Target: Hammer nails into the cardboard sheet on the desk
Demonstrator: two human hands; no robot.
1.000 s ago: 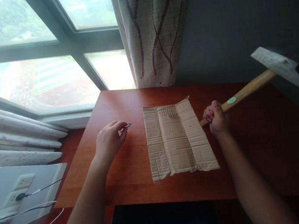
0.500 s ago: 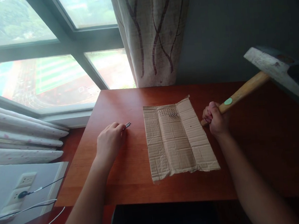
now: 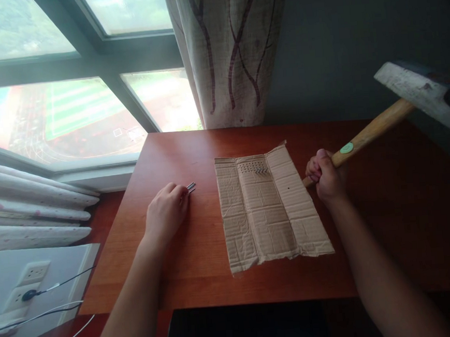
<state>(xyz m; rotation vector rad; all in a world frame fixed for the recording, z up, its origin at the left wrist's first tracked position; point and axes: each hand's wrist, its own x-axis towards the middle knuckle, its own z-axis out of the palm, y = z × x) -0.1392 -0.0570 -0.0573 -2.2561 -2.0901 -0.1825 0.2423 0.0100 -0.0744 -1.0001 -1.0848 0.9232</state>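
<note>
Left hand [image 3: 167, 210] pinches slender, shiny metal nails [image 3: 191, 186] over the smooth reddish-brown table [image 3: 196, 274], left of a creased, ragged-edged cardboard sheet [image 3: 270, 219] dotted with small holes; right hand [image 3: 327, 177] grips the wooden-handled hammer [image 3: 375, 129] beside the sheet, its scuffed metal head raised

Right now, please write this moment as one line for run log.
left hand: holding thin metal pieces; right hand: gripping hammer; cardboard: on table, between hands
</note>
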